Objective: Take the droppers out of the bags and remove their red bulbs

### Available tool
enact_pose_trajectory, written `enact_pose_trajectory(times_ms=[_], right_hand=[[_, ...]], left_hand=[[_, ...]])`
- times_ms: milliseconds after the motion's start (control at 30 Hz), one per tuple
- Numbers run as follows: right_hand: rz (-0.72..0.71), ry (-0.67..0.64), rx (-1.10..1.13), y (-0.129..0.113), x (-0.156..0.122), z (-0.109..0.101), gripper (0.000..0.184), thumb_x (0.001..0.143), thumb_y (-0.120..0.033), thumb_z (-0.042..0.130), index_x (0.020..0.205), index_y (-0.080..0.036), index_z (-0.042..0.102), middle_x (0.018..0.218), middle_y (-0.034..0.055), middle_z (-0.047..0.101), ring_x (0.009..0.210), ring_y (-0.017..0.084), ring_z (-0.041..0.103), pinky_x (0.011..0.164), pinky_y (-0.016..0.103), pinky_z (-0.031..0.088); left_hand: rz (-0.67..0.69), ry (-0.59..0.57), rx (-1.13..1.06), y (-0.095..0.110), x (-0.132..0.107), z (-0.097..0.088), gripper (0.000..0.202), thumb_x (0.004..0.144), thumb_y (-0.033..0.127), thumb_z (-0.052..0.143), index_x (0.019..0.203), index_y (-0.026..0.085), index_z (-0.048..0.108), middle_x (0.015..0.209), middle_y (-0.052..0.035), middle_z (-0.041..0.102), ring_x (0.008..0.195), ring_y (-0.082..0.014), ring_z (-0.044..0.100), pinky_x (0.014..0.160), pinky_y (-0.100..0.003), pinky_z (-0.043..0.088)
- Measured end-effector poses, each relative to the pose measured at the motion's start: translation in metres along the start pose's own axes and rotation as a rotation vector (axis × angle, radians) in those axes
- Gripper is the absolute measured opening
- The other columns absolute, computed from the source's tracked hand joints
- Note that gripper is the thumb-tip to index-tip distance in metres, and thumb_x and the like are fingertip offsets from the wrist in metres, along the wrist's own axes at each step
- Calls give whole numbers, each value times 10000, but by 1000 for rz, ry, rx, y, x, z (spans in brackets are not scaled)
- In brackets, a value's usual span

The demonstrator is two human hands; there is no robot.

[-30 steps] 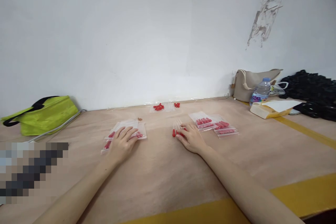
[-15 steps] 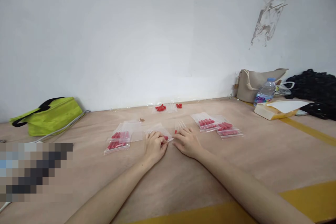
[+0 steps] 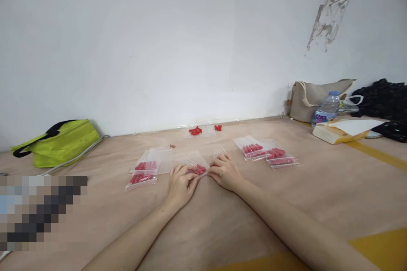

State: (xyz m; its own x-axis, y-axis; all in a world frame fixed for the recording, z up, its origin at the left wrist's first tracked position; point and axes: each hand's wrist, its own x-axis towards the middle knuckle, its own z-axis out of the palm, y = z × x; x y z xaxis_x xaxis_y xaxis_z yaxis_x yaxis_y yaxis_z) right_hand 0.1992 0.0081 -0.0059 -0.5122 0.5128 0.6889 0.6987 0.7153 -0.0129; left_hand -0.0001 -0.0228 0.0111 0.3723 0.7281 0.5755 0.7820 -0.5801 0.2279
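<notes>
A clear zip bag (image 3: 194,158) lies on the tabletop, with several red-handled pieces with thin pale shafts (image 3: 200,169) inside. My left hand (image 3: 182,184) is closed at the bag's near left edge, thumb and fingers pressed together on the plastic. At its near right corner, my right hand (image 3: 225,172) pinches the edge. Thin pale shafts (image 3: 220,150) stick out beyond the right fingers, which hide most of the red ends. To the left lie filled zip bags (image 3: 143,173), overlapping. More filled bags (image 3: 252,148) rest on the right.
Small red pieces (image 3: 195,130) on plastic lie by the wall. A lime-green bag (image 3: 66,142) and a white cable (image 3: 71,159) are at left. At back right stand a beige bag (image 3: 302,108), a water bottle (image 3: 327,108), an opened tissue pack (image 3: 333,131) and black material (image 3: 381,99).
My left hand has shifted slightly left and toward me, uncovering more red handles in the middle bag. My right hand stays near the bag's corner. The view has turned slightly.
</notes>
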Motion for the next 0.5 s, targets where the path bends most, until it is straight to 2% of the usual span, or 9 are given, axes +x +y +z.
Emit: enact_pose_trajectory(times_ms=[100,167,267,500], right_hand=[[-26,19,36,-4,0,-2,107,802,-282,557,858,-230,632,873,14,615,830,156,466,747,317,282],[-46,17,52,-7,1,-2,89,806,-256,545,832,-219,622,880,16,604,837,154,466,749,307,294],[-73,23,57,-9,1,-1,103,812,-232,531,776,-231,627,885,13,595,854,153,465,750,300,300],[-64,26,41,-8,3,1,101,803,-237,542,792,-249,641,909,12,592,881,152,470,769,304,301]], left_hand=[[-100,8,-75,-3,1,3,116,751,263,593,699,270,696,940,-28,603,920,-207,515,821,-408,384],[-154,3,-125,-5,2,5,84,721,255,623,682,269,696,942,-28,588,924,-205,519,827,-405,395],[-195,-4,-179,-7,3,6,56,700,264,648,673,265,697,949,-31,576,940,-208,521,845,-413,398],[-263,-11,-300,-8,3,5,26,662,257,686,642,246,697,961,-39,565,958,-214,524,861,-426,410]])
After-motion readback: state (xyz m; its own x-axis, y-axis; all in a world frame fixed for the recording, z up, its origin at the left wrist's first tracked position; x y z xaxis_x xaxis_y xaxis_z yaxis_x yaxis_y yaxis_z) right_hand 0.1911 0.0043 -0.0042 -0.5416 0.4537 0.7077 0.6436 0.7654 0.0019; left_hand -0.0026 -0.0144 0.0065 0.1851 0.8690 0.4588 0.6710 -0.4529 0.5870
